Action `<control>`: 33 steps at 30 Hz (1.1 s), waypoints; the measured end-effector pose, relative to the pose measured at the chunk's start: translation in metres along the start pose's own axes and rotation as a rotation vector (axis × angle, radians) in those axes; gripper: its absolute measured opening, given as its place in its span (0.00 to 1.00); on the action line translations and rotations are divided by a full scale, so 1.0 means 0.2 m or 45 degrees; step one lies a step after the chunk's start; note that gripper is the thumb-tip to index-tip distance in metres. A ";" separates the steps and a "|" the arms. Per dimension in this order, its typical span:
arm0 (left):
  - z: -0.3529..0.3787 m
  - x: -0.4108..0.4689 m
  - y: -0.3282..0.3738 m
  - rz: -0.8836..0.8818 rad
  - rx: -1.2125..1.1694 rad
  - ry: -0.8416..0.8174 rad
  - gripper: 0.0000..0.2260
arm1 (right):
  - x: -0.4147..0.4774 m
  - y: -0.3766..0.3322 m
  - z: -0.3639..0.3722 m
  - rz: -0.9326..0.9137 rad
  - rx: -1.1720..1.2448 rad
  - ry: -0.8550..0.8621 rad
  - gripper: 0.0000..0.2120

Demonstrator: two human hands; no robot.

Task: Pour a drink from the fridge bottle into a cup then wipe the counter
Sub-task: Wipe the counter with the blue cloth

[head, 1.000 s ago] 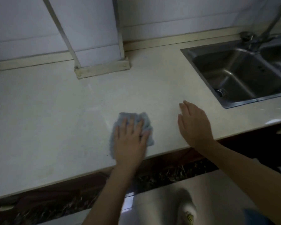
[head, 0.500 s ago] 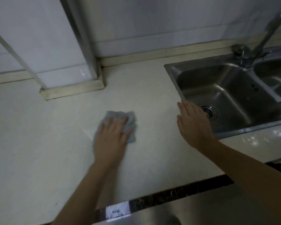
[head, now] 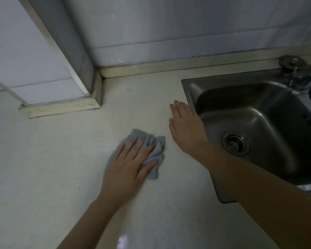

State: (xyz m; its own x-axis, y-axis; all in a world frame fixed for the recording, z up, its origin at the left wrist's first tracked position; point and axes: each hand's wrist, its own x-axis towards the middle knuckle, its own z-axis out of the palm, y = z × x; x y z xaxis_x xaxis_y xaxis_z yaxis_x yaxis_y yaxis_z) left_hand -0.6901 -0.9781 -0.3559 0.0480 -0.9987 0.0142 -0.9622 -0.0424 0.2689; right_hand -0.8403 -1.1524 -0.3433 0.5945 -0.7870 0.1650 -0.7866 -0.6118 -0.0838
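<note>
left hand [head: 127, 166] flat on cloth [head: 153, 155], counter [head: 43, 159]

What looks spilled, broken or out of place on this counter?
Nothing stands out. The left hand presses a crumpled blue cloth flat on the pale counter; the right hand is open beside the steel sink. No puddle or damage shows, though the light is dim.

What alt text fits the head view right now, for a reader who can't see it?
A person's left hand presses a crumpled blue-grey cloth flat on a pale counter. The right hand rests open beside it, next to a steel sink.
</note>
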 end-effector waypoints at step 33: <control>-0.02 1.19 -0.07 0.144 0.073 -0.009 0.29 | 0.11 -0.01 0.09 0.355 0.337 0.302 0.24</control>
State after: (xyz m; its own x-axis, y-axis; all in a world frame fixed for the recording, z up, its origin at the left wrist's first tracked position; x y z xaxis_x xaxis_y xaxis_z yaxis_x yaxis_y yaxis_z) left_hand -0.6631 -1.2155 -0.3520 -0.0637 -0.9974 0.0346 -0.9752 0.0696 0.2103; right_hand -0.8224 -1.1700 -0.3571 0.2868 -0.9034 0.3187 -0.8233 -0.4025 -0.4001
